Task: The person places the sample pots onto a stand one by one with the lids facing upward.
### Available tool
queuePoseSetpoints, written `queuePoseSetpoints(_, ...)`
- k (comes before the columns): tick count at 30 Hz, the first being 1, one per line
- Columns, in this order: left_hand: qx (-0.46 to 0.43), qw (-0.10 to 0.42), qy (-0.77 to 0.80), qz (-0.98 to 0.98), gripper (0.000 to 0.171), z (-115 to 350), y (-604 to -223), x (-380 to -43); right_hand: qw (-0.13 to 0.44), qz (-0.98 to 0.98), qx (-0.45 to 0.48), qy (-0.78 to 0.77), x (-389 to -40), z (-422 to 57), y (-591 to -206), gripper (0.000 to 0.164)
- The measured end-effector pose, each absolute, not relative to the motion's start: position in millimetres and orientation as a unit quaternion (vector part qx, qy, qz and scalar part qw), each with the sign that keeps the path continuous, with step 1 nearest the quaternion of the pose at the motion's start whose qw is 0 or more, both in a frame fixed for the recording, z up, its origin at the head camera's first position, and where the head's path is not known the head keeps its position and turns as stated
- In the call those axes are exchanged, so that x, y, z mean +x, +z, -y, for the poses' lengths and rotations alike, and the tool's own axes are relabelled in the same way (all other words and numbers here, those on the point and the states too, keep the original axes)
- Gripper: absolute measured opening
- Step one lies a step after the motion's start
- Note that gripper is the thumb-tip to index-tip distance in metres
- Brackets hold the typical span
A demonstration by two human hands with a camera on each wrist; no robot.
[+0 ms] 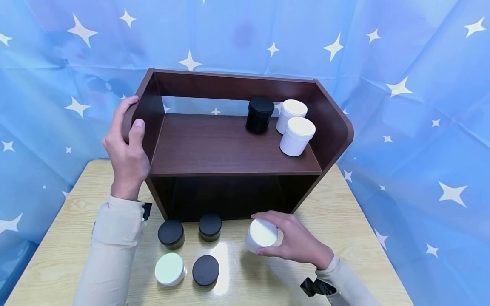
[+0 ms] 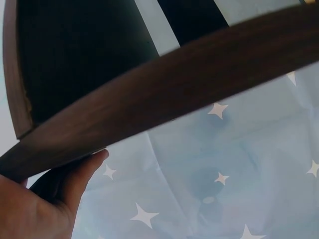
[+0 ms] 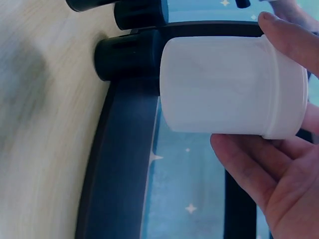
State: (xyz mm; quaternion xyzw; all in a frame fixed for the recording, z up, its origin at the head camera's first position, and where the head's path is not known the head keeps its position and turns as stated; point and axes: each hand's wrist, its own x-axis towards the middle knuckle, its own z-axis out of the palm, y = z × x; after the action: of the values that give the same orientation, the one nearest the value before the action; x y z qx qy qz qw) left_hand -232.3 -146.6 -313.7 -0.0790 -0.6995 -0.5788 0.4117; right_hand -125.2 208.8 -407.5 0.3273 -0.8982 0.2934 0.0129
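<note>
My left hand [image 1: 128, 155] grips the left side panel of a dark brown two-tier wooden shelf [image 1: 214, 148]; the left wrist view shows the panel's curved edge [image 2: 164, 94] beside that hand. In my right hand [image 1: 300, 240] is a white lidded jar [image 1: 262, 233], pinched between thumb and fingers in front of the shelf's lower opening. The right wrist view has this jar [image 3: 219, 84] close up, held off the table. On the upper tier, toward the right, stand a black jar [image 1: 259, 114] and two white jars [image 1: 297, 137].
On the wooden table [image 1: 337, 212], left of my right hand, several lidded jars stand: a white one [image 1: 169, 270] and black ones, including a black jar [image 1: 206, 270] nearest me. A blue star-patterned cloth [image 1: 413, 127] hangs behind and beside the table.
</note>
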Motion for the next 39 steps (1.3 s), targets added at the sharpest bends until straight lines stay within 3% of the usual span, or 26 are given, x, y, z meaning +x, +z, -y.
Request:
queuePoseSetpoints(21, -0.077, 0.412, -0.586, 0.694, 0.047, 145, -315, -232, 0.019, 0.901, 0.319, 0.295, -139, -216, -354, 0.071)
queuePoseSetpoints(39, -0.076, 0.416, -0.585, 0.692, 0.047, 144, -315, -232, 0.057, 0.886, 0.360, 0.285, -149, -218, -321, 0.072)
